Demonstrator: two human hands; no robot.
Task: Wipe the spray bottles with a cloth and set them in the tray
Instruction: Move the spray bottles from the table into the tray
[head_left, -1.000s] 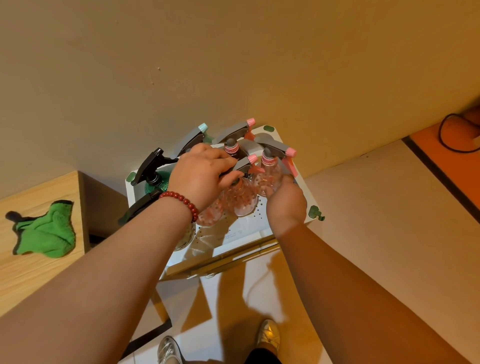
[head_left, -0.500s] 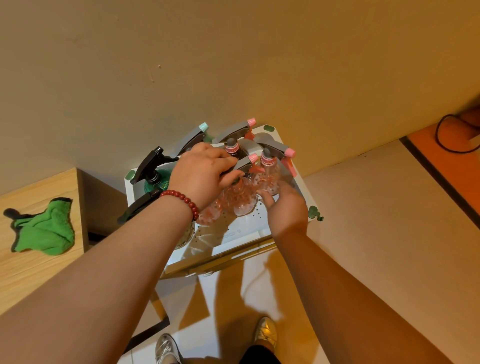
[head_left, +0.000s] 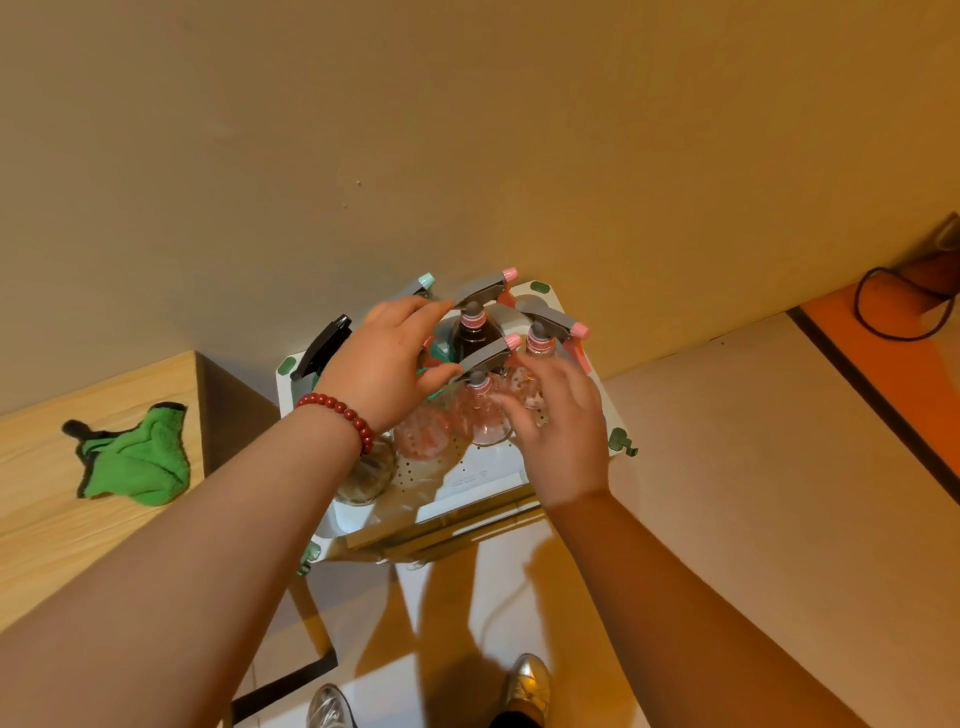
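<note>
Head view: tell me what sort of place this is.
Probably an indoor room in a home or small workshop, though that is not certain. It has a plain beige wall, a wooden tabletop with a green cloth on it, and a white tray of spray bottles by the wall.

A wooden tabletop (head_left: 78, 525) at left; silver shoes (head_left: 527, 680) on the pale floor (head_left: 727, 467).

Three pink-tipped spray bottles (head_left: 480, 291) (head_left: 550, 319) (head_left: 488, 356), one teal-tipped bottle (head_left: 423, 283), one black-headed bottle (head_left: 324, 348); one tray (head_left: 467, 478); one green cloth (head_left: 135, 457); two hands (head_left: 384, 358) (head_left: 561, 426).
</note>
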